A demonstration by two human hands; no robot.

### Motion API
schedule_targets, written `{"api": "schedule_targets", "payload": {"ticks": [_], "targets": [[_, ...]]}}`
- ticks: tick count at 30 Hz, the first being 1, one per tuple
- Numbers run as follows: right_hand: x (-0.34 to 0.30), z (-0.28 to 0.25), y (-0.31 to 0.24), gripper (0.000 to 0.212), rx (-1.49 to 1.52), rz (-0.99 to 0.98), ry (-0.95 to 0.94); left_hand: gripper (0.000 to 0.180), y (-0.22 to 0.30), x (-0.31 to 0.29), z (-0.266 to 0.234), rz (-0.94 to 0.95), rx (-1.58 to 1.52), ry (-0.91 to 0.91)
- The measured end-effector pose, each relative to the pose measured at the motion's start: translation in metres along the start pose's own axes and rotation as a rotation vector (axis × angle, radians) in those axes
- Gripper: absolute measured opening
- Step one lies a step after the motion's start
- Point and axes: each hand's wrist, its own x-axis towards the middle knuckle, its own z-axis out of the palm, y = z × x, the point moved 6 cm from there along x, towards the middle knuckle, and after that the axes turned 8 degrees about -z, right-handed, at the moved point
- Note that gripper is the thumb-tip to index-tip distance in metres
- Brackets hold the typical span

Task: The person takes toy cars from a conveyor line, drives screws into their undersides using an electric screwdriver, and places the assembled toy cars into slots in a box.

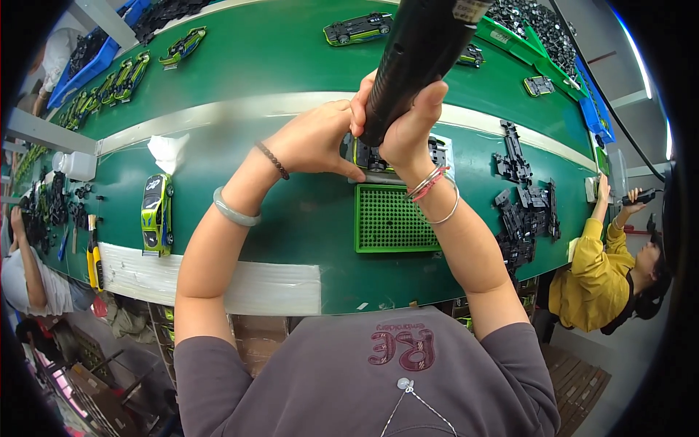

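Observation:
My right hand is wrapped round a thick black electric screwdriver, which points down over the bench. Below it lies an upturned toy car with a black underside, on a pale holder. My left hand grips the left end of this car, the thumb along its near side; some fingers are hidden behind the screwdriver and my right hand. The screwdriver's tip and the car's middle are also covered. Just nearer to me sits a green perforated tray.
A green toy car stands at left, near yellow-handled cutters. Black chassis parts lie at right. Beyond a pale rail, more cars sit on the green belt, with a green parts bin. Co-workers are at both sides.

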Motion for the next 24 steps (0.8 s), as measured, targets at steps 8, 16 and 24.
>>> {"api": "schedule_targets", "payload": {"ticks": [8,16,24], "targets": [[0.000,-0.005,-0.003,0.086,0.051,-0.139,0.065,0.062,0.017,0.005,-0.008,0.063,-0.051,0.009],[-0.018,-0.049,-0.091,0.100,0.193,-0.303,0.213,0.052,-0.009,0.003,-0.027,-0.076,-0.623,0.055],[-0.140,-0.156,-0.054,0.090,-0.179,-0.137,0.453,0.049,-0.032,0.004,-0.145,-0.217,-0.211,0.347]]}}
